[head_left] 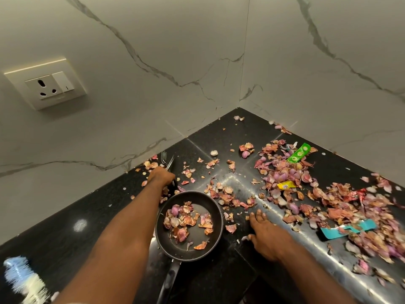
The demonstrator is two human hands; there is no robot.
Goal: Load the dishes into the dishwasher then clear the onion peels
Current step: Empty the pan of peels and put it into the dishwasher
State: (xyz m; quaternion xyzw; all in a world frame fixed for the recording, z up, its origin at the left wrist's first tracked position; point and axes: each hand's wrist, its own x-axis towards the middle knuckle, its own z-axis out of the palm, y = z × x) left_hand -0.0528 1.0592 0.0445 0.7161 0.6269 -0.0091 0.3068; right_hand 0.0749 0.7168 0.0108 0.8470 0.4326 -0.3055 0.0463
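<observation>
Head camera view looks down on a black polished stone countertop (pixel 219 141) set in a corner of white marble-veined wall tiles (pixel 153 51), with a white wall socket and switch plate (pixel 47 84) on the left wall. Papery pink and purple onion peels (pixel 282 174) lie scattered across the counter, thickest toward the right, mixed with a green printed wrapper (pixel 299 153), a small yellow sachet (pixel 286 185) and a teal plastic strip (pixel 348 229). A round black non-stick frying pan (pixel 215 227) sits near the front edge with its handle pointing toward the viewer, and a small heap of peels lies inside it. The left hand (pixel 161 176) is closed around a bunch of metal forks (pixel 167 161), their tines pointing up toward the wall, just behind the pan. The right hand (pixel 266 233) rests flat and open on the counter just right of the pan, fingers spread among the peels, holding nothing. A blurred blue and white brush (pixel 22 277) shows at the lower left.
</observation>
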